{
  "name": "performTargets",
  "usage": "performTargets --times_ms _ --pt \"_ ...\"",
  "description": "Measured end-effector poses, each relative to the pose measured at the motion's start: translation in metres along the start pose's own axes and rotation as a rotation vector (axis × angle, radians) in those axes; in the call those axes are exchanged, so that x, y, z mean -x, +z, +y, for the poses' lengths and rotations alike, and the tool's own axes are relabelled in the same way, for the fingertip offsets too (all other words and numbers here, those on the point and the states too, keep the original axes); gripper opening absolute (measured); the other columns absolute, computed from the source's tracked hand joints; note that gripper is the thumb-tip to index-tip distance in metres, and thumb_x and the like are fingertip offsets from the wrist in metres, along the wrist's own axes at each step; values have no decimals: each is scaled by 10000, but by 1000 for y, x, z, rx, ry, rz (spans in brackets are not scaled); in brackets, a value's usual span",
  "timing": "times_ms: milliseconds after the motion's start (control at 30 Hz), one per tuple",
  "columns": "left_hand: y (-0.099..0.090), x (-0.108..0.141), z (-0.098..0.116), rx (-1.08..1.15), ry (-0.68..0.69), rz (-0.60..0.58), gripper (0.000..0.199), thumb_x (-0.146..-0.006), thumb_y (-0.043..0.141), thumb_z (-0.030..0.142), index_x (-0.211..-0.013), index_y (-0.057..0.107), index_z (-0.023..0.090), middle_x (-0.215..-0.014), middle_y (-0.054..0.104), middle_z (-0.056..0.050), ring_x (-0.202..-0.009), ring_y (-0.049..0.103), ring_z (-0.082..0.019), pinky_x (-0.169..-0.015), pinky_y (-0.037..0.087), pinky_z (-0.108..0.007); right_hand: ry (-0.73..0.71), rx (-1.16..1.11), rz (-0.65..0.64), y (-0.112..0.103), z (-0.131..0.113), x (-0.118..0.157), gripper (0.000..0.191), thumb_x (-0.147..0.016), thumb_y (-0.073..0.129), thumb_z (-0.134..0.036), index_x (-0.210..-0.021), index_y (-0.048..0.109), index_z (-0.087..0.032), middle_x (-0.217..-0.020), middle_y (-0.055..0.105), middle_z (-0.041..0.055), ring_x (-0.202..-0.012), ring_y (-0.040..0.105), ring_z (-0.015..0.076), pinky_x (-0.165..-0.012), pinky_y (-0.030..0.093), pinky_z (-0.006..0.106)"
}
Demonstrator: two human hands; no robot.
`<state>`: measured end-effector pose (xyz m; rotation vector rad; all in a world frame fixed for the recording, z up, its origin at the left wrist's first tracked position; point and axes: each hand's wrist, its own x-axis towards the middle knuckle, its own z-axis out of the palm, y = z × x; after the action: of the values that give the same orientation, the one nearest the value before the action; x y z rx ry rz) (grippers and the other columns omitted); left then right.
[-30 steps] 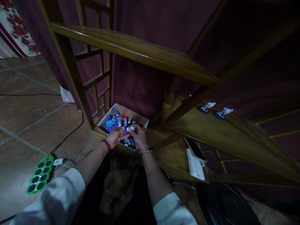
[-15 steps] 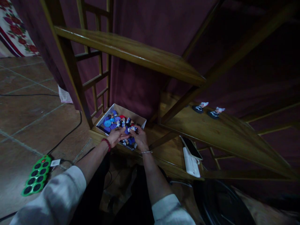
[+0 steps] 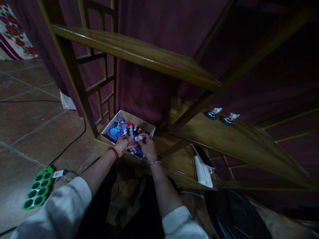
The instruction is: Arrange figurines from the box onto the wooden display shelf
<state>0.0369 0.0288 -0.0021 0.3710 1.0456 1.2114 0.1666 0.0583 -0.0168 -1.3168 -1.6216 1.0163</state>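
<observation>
A small blue-and-white figurine (image 3: 139, 137) with a purple piece at its lower end is held between my two hands above an open cardboard box (image 3: 147, 126). My right hand (image 3: 148, 146) pinches the figurine from the right. From the left, my left hand (image 3: 124, 145) grips its purple end, fingers closed and partly hidden. Inside the box lie several more figurines (image 3: 136, 128), purple discs (image 3: 113, 137) and a light blue disc (image 3: 114, 131). The box rests on the lowest wooden shelf.
Two figurines on dark bases (image 3: 230, 119) stand on the middle shelf (image 3: 199, 129). A phone (image 3: 203, 156) and a white case-like object (image 3: 203, 172) lie on the lower shelf. Overhead runs an upper shelf board (image 3: 139, 58). A green power strip (image 3: 38, 187) with cables lies on the tiled floor.
The view has shifted very slightly. Both hands keep hold of the figurine over the box, with hardly any movement.
</observation>
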Motion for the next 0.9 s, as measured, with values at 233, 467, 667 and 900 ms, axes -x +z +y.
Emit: performTargets --times_ms 233,467,667,900 --pt "4 1 -2 -27 22 24 118 -778 552 157 -735 442 154 -605 591 0 -646 645 -149 -736 535 -352 -64 206 18 1 2 1 255 -700 576 -352 -936 581 -255 -773 622 -15 -679 570 159 -667 451 280" --pt "1 -5 -13 -129 110 60 148 -773 525 118 -642 480 169 -500 537 31 -611 636 -152 -714 528 -328 -131 269 -8 7 8 1 244 -708 562 -280 -951 585 -266 -799 608 -6 -710 559 164 -704 448 292" --pt "3 -3 -13 -127 102 58 152 -755 543 121 -618 492 163 -508 559 14 -621 639 -167 -709 523 -330 -169 298 1 5 5 1 243 -703 567 -252 -944 592 -259 -902 595 16 -796 550 176 -767 440 311" --pt "0 -5 -13 -162 105 53 189 -783 492 117 -598 495 157 -537 579 -1 -605 636 -162 -701 530 -338 -240 329 -22 6 1 3 224 -725 546 -218 -945 583 -239 -933 593 34 -861 544 193 -796 433 317"
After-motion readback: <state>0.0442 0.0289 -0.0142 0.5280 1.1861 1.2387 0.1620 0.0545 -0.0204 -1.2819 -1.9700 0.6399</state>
